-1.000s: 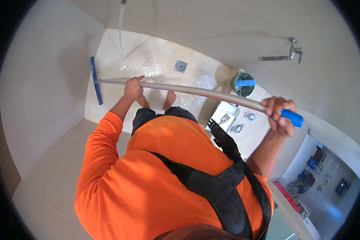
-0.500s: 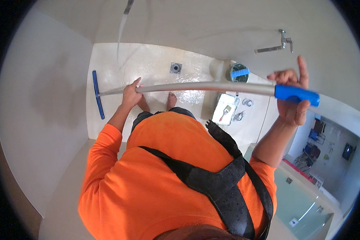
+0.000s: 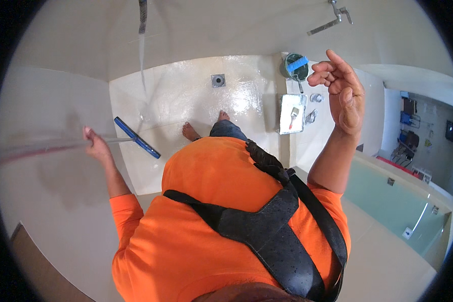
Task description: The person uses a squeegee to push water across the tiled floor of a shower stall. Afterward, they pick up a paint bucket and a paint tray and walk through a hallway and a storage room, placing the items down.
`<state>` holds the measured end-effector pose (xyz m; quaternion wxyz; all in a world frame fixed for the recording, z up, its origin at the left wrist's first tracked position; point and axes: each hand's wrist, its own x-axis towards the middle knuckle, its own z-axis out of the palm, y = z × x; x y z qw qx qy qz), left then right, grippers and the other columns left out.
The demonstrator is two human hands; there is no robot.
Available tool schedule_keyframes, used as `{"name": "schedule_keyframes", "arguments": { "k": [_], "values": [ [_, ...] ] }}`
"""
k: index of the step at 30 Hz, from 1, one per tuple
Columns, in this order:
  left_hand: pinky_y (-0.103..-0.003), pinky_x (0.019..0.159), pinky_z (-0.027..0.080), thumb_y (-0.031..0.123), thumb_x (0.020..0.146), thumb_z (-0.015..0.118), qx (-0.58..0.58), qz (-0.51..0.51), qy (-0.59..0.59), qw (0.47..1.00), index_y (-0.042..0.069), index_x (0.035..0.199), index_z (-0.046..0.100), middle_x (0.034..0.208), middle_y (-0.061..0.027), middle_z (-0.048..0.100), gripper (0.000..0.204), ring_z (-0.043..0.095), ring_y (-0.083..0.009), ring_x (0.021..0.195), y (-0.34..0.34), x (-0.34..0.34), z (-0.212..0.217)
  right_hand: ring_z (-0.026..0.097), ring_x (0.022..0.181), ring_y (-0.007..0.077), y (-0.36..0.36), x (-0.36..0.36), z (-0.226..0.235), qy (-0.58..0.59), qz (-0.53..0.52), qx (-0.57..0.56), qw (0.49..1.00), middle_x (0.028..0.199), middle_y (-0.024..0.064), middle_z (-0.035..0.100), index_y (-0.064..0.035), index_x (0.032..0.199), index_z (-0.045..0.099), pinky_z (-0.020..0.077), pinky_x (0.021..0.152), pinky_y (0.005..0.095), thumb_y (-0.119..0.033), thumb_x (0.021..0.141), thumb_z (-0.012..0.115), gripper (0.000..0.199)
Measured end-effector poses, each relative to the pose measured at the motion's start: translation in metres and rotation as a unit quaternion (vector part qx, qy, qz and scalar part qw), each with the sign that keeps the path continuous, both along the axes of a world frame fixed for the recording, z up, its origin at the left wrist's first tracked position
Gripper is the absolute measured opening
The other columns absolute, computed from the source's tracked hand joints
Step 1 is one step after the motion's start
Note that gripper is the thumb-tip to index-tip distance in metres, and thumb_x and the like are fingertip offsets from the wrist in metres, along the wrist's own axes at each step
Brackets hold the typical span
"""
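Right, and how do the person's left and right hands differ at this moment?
The left hand is closed around the pole of the blue squeegee; the right hand holds nothing. The right hand's fingers stand open, partly curled, while the left hand's are mostly hidden. In the picture, the right hand appears close to the dark green bucket, the left hand far from it. Both hands are bare.

Of my own, I count one left hand (image 3: 97, 147), one right hand (image 3: 344, 93) and two feet (image 3: 190, 132). I see one squeegee (image 3: 137, 138), one drain (image 3: 218, 80), one bucket (image 3: 304, 75), one roller (image 3: 298, 64), one tray (image 3: 287, 104), one brush (image 3: 294, 117), two small shiny things (image 3: 316, 97) and one tap (image 3: 333, 21). On me I count one shirt (image 3: 206, 173) and one harness (image 3: 277, 226).
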<state>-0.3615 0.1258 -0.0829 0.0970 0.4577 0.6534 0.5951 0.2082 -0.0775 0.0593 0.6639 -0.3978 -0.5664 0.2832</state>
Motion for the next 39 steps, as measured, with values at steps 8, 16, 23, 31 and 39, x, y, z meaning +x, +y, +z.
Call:
{"name": "schedule_keyframes", "arguments": {
  "k": [8,16,23,31,39],
  "values": [
    [-0.026,0.054,0.042,0.034,0.094,0.054,0.074,0.015,-0.064,0.995,-0.003,0.113,0.061,0.059,0.0026,0.039,0.042,0.039,-0.0078,0.054,-0.035,-0.063,0.025,0.064,0.083,0.0206,-0.014,-0.011,-0.011,0.014,-0.037,-0.020,0.999,0.097,0.0165,0.063,0.0089,0.127,0.047,0.0521,0.075,0.0317,-0.043,0.088,0.060,0.067],
    [-0.027,0.051,0.042,0.034,0.096,0.052,0.073,-0.061,-0.064,0.993,-0.005,0.115,0.059,0.057,0.0020,0.039,0.044,0.040,-0.0086,0.052,-0.064,-0.123,0.015,0.062,0.080,0.0154,0.042,-0.048,0.006,-0.043,-0.113,-0.149,0.981,0.096,0.0110,0.065,-0.0010,0.122,0.058,0.0504,0.071,0.0284,-0.023,0.094,0.054,0.036],
    [-0.031,0.063,0.048,0.031,0.094,0.055,0.009,-0.030,-0.059,0.998,-0.004,0.106,0.063,0.059,0.0009,0.041,0.038,0.041,-0.0090,0.056,-0.119,-0.090,0.044,0.062,0.079,0.0218,0.227,-0.089,0.034,-0.322,-0.184,0.014,0.928,0.103,0.0160,0.063,-0.0032,0.126,0.053,0.0493,0.075,0.0348,-0.052,0.092,0.047,0.060],
    [-0.031,0.071,0.048,0.033,0.093,0.058,0.003,0.021,-0.057,0.998,-0.002,0.114,0.062,0.066,-0.0003,0.048,0.041,0.049,-0.0109,0.066,-0.127,-0.138,-0.024,0.057,0.098,0.0485,0.342,-0.138,0.065,-0.444,-0.186,-0.048,0.875,0.098,0.0348,0.060,0.0119,0.100,0.059,0.0448,0.087,0.0503,-0.035,0.095,0.044,0.049],
    [-0.030,0.085,0.043,0.035,0.089,0.062,0.011,0.159,-0.048,0.986,-0.006,0.116,0.057,0.088,-0.0107,0.064,0.049,0.058,-0.0178,0.086,-0.153,-0.155,-0.024,0.061,0.084,0.0462,0.314,-0.227,0.090,-0.522,-0.127,0.013,0.844,0.084,0.0304,0.063,0.0110,0.085,0.063,0.0487,0.076,0.0491,-0.036,0.095,0.046,0.051]
  ]
}}
